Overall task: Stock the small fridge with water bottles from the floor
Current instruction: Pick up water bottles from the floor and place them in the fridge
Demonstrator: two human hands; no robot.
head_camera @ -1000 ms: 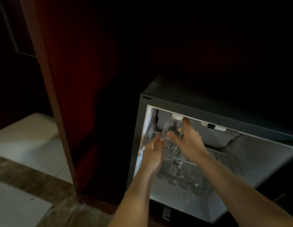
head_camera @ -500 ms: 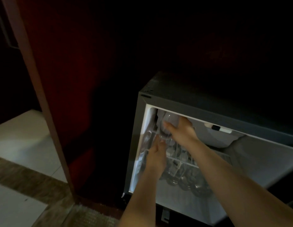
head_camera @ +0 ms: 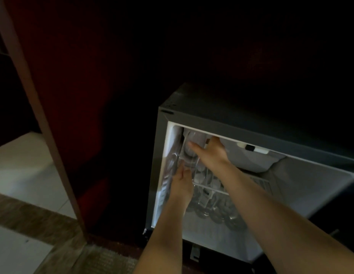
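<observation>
The small grey fridge (head_camera: 227, 117) stands open, its white inside lit. Both of my arms reach into it. My right hand (head_camera: 210, 153) grips a clear water bottle (head_camera: 190, 146) high at the left of the upper shelf, its cap end hidden under the fridge's top edge. My left hand (head_camera: 181, 183) is lower, its fingers against the bottle's lower part at the wire shelf (head_camera: 209, 187). Several other clear bottles (head_camera: 215, 212) lie below the shelf, their round bases facing me.
A dark red wooden cabinet panel (head_camera: 59, 95) with a brown edge stands left of the fridge. The open fridge door (head_camera: 302, 184) lies to the right. Pale floor tiles (head_camera: 24, 165) and a brown strip are at lower left. The surroundings are very dark.
The bottle has gone from upright at the fridge's opening to deeper inside at the upper left. Both hands followed it in, the left one sliding lower along it.
</observation>
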